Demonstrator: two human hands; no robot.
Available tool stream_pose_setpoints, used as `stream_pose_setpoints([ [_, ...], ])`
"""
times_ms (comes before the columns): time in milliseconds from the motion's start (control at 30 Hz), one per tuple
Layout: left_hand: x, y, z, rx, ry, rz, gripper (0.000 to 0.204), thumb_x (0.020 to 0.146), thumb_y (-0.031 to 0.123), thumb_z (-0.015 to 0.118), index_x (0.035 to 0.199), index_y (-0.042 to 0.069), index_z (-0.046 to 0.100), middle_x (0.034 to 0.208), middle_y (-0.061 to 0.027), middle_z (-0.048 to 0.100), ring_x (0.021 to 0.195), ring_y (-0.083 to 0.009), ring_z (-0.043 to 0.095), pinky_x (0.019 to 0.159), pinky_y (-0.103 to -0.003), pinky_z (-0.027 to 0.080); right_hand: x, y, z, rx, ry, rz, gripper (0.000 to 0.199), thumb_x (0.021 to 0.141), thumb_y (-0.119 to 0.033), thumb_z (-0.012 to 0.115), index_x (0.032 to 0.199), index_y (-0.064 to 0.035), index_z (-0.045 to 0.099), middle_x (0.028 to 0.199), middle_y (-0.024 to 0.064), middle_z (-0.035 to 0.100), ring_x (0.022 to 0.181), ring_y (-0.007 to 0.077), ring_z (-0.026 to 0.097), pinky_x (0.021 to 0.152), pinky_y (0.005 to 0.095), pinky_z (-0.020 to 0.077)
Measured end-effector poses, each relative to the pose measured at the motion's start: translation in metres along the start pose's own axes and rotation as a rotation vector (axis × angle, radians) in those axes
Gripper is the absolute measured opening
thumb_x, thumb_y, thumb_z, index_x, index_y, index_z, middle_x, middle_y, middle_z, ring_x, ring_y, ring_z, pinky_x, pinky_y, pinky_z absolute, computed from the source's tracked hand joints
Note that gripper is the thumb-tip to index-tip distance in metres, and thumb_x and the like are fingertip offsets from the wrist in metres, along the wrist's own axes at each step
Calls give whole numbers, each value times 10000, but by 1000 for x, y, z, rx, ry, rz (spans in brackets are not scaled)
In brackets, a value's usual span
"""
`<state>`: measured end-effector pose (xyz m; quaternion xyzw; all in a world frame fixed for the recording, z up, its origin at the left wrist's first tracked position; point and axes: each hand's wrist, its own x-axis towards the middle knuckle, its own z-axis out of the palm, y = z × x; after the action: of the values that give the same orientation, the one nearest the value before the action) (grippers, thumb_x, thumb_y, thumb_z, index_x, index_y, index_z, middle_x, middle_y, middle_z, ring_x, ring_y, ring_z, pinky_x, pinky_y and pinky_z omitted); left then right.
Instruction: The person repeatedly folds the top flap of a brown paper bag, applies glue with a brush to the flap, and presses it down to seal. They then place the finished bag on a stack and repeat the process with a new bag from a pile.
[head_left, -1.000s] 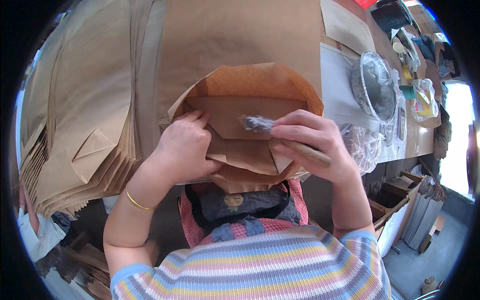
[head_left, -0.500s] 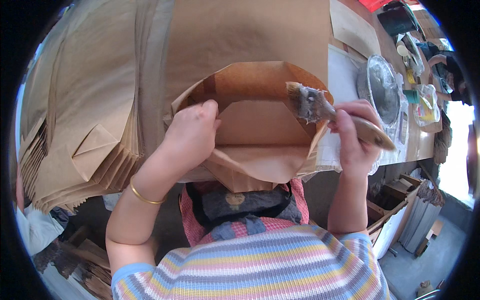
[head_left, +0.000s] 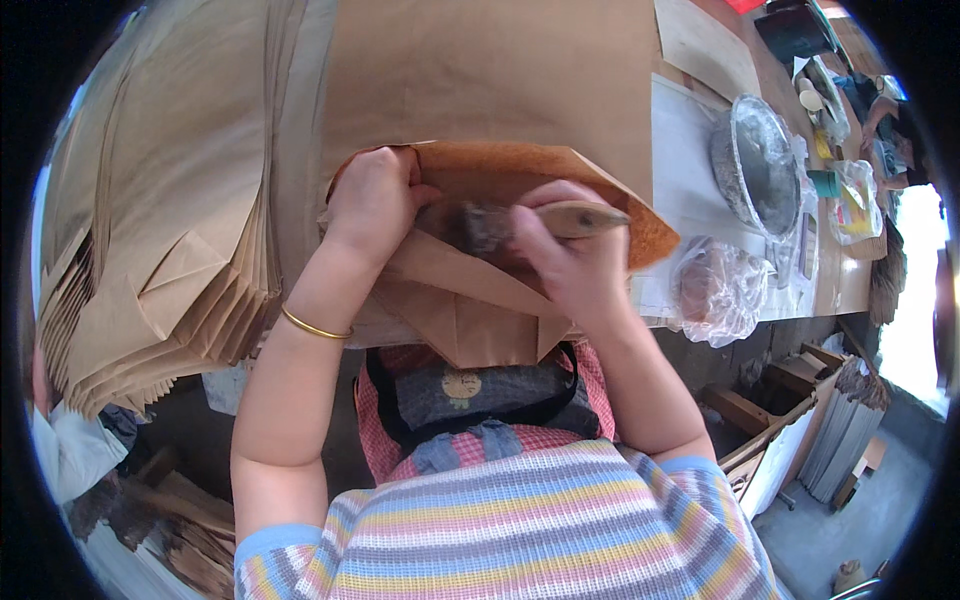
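Observation:
A brown paper bag (head_left: 490,325) lies in front of me with its mouth spread and its near flap folded toward me. At the left corner of the mouth, my left hand (head_left: 375,200) is closed on the bag's edge. My right hand (head_left: 580,250) grips a paintbrush (head_left: 575,218) by its wooden handle. The bristles point left inside the bag and are smeared by motion; white paste shows near them. Beneath the bag is a pile of flat brown paper (head_left: 490,70).
Fanned bags with folded ends (head_left: 190,270) are stacked at the left. To the right stand a metal basin (head_left: 765,170) of greyish paste and a crumpled clear plastic bag (head_left: 720,290). Another person's arm (head_left: 880,120) shows at the far right. Wooden crates (head_left: 770,410) stand below the table edge.
My right hand has moved left and brought the brush down into the bag. My left hand has shifted up and left with the rim. The bag's mouth has flattened, its near side folding down.

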<state>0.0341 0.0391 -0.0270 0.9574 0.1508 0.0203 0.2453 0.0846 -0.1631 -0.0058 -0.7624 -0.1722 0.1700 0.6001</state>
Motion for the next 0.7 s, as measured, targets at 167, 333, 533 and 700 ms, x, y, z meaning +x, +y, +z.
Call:
stream_pose_setpoints([
  [167, -3, 10, 0, 173, 23, 55, 241, 697, 205, 787, 749, 14, 650, 777, -191, 657, 779, -362, 650, 703, -434, 514, -13, -13, -57, -612, 124, -270, 43, 767, -38, 651, 775, -13, 617, 775, 130, 622, 641, 291, 623, 617, 342, 508],
  [333, -6, 30, 5, 550, 37, 297, 39, 751, 107, 653, 765, 91, 685, 766, -79, 671, 791, -220, 671, 682, -340, 542, -7, -25, -72, -600, -36, -398, 69, 826, -76, 638, 862, -17, 642, 866, 127, 655, 651, 256, 648, 609, 351, 524],
  [533, -11, 34, 11, 565, 95, 326, 46, 704, 93, 645, 696, 113, 686, 744, -50, 656, 777, -193, 649, 660, -312, 515, 31, 25, -81, 775, 357, -106, 373, 996, -266, 519, 1252, 6, 521, 1090, 124, 640, 953, 193, 638, 910, 333, 513],
  [700, -15, 40, 14, 357, 24, 464, 63, 773, 90, 596, 758, 53, 644, 851, -97, 636, 885, -246, 628, 788, -361, 516, 44, 80, -13, 1291, -83, -21, 398, 1013, -326, 441, 1267, -29, 517, 1047, 136, 687, 1094, 264, 603, 1074, 433, 390],
])
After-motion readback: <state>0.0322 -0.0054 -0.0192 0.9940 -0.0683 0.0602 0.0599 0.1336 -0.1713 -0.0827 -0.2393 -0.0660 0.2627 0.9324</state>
